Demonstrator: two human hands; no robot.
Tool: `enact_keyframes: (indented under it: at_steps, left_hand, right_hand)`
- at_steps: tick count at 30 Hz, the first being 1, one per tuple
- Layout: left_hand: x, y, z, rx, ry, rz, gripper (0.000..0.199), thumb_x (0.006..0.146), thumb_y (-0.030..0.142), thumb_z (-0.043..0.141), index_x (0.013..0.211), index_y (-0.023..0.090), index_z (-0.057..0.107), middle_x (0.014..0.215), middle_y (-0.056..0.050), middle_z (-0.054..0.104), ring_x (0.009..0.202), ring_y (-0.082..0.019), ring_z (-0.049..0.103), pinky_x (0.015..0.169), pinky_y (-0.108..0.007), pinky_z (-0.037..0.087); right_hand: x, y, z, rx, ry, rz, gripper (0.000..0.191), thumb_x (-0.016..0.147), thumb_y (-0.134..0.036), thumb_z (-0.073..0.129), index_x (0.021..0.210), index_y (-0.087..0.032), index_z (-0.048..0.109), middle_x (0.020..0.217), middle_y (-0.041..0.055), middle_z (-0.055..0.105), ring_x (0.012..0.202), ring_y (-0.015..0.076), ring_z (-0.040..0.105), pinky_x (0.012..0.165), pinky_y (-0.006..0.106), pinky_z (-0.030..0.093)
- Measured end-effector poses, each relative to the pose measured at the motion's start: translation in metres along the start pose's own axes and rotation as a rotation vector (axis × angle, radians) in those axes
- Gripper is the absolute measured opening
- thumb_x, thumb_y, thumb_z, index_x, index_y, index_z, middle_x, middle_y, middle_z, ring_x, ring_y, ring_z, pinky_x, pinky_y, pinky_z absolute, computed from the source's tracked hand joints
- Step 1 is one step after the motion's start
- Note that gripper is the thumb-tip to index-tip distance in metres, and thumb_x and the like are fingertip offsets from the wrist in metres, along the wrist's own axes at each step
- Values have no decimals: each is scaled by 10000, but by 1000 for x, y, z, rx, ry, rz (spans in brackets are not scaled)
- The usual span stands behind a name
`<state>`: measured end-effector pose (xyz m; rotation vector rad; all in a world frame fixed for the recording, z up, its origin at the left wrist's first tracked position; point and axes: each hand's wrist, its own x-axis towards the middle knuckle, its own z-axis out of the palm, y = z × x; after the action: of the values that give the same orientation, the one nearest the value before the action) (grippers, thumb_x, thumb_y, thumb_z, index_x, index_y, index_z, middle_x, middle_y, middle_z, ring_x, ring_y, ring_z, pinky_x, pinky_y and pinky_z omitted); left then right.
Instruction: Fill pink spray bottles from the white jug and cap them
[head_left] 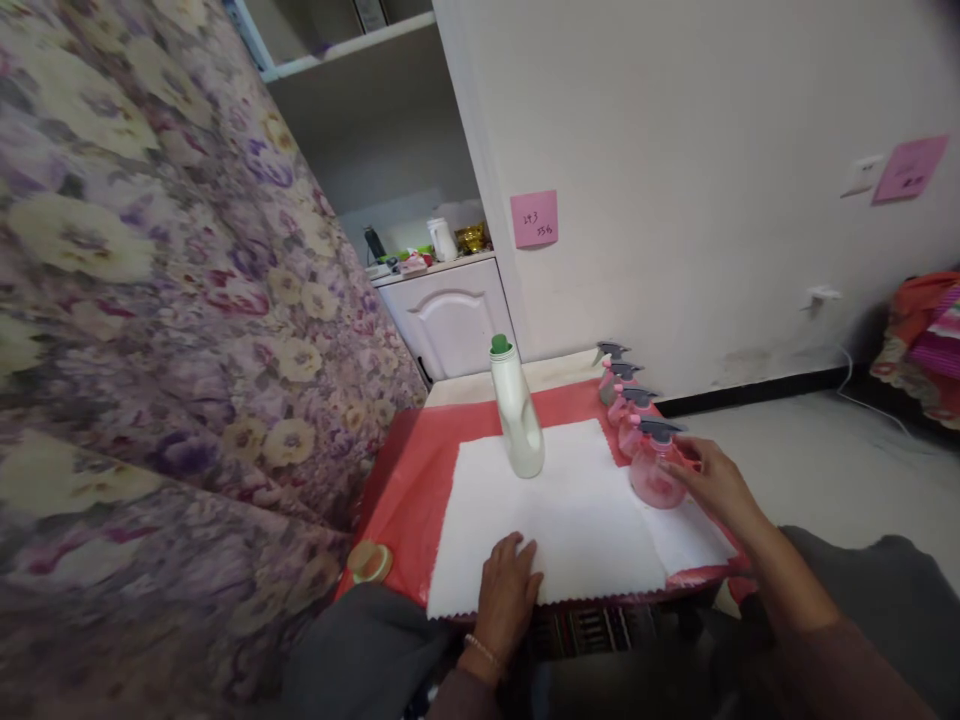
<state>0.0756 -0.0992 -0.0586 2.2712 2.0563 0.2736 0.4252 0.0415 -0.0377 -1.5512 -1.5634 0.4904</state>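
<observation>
My left hand (508, 585) rests on a white cloth (570, 510) near the front edge of the table, fingers spread and nothing held. At the right side, my right hand (712, 482) has its thumb and fingers about the neck of a clear pink spray bottle (656, 485) with a grey trigger head. The bottle stands upright, and its far side is hidden. Further back, several like spray bottles (628, 428) stand in a row. A pale detergent bottle (521, 430) with a side handle and a green cap (500, 344) stands upright on the cloth.
Red sheeting (405, 480) covers the table under the cloth. Two small round objects (370, 562) sit at its front left corner. A flowered curtain (187, 300) hangs close on the left. Behind are a cabinet (457, 310) and a white wall (660, 200).
</observation>
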Motion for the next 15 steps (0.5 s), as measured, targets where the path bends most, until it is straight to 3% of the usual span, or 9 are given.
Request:
enact_keyframes:
  at_steps: [4, 7, 10, 13, 15]
  left_hand:
    - [-8, -5, 3, 10, -24, 38, 462, 875, 161, 519, 1336, 190, 531, 1441, -135, 494, 1335, -277, 445, 1098, -463, 390]
    - [-15, -10, 1, 12, -52, 46, 482, 866, 181, 548, 1347, 176, 522, 1501, -152, 427, 1391, -289, 383, 1128, -474, 355]
    - [-23, -15, 1, 57, -86, 18, 649, 800, 219, 655, 1413, 180, 445, 1552, -153, 343, 1440, -321, 287, 1147, -514, 313]
    - [-29, -19, 9, 147, -100, 21, 916, 677, 179, 751, 1483, 198, 317, 1583, -143, 273, 1458, -340, 230, 1152, -544, 289]
    - [-32, -21, 18, 210, -39, 52, 934, 688, 141, 717, 1502, 218, 266, 1594, -124, 249, 1462, -328, 221, 1156, -547, 277]
  right_hand:
    - [-12, -2, -25, -115, -92, 87, 328, 689, -504, 624, 819, -203, 635, 765, 63, 681, 702, 249, 633, 643, 355, 481]
    - [-26, -10, -30, 119, -254, 70, 303, 726, -506, 606, 794, -212, 621, 663, 21, 648, 611, 205, 602, 581, 312, 470]
    - [-47, -27, -12, 321, -349, 18, 294, 758, -477, 617, 858, -200, 619, 682, 0, 620, 598, 176, 581, 564, 286, 471]
    - [-73, -49, 23, 306, -401, -101, 208, 760, -378, 651, 859, -197, 629, 663, -22, 586, 634, 170, 576, 605, 278, 458]
    - [-92, -63, 47, 279, -484, -171, 169, 772, -299, 639, 901, -191, 636, 691, -17, 589, 640, 166, 570, 601, 274, 448]
